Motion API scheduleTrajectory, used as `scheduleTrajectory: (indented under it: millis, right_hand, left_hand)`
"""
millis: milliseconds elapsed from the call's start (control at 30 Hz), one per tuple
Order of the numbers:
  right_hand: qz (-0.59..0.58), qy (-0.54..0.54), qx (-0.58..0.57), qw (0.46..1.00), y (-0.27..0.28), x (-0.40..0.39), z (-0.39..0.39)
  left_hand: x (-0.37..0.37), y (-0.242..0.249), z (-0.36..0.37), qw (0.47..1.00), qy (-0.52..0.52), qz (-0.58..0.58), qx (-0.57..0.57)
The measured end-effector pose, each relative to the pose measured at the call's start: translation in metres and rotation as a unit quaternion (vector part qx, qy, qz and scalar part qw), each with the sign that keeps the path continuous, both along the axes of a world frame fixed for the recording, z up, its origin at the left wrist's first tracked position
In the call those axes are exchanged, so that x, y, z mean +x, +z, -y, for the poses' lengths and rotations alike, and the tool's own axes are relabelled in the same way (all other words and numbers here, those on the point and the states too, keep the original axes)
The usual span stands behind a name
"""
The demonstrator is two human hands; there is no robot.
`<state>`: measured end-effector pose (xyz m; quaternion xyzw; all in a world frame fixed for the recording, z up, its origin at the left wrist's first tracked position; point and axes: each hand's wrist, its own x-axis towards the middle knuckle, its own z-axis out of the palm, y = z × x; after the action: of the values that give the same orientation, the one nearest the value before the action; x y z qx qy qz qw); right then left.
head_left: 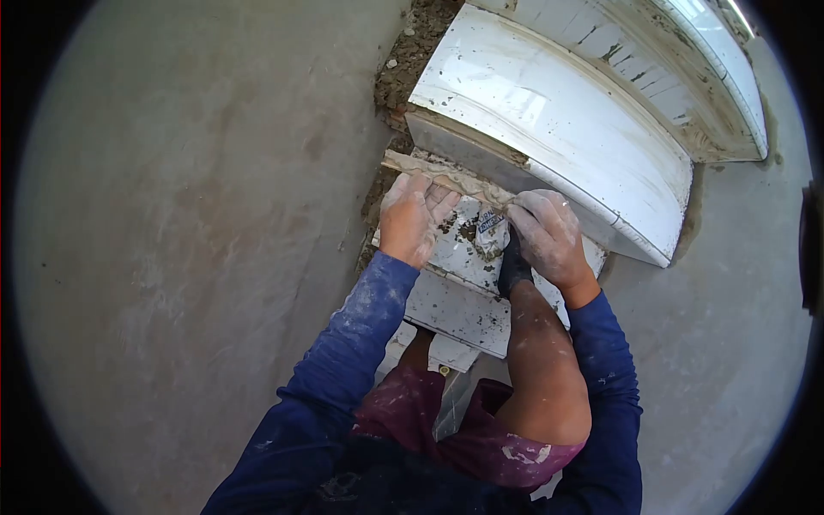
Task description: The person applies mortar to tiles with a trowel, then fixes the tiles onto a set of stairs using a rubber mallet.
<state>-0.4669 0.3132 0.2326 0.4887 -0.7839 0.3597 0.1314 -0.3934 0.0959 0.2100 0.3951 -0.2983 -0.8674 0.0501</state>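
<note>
A long narrow strip (455,178) with a ragged layer of mortar along it lies across in front of me, close to the grey riser of a stair step. My left hand (414,216) grips its lower side near the left end, fingers partly stretched along it. At the other end, my right hand (549,233) closes its fingers round the strip. White dust coats both hands. Below the strip, a crumpled printed bag (492,230) lies on the white tread (455,249), which is spotted with mortar crumbs.
Curved white steps (558,112) rise toward the upper right, dirty along their edges. Rubble and broken mortar (421,43) run along their left side. A plain grey wall (197,215) is at the left. My dark-shod foot (513,264) rests on the tread near my right hand.
</note>
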Motion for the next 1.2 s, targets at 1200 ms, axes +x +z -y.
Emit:
scheduleTrajectory:
  millis: [1200]
  right_hand:
    - [0.010, -0.201, 0.039, 0.979, -0.080, -0.041, 0.021]
  left_hand:
    - [-0.085, -0.051, 0.059, 0.707, -0.057, 0.058, -0.703]
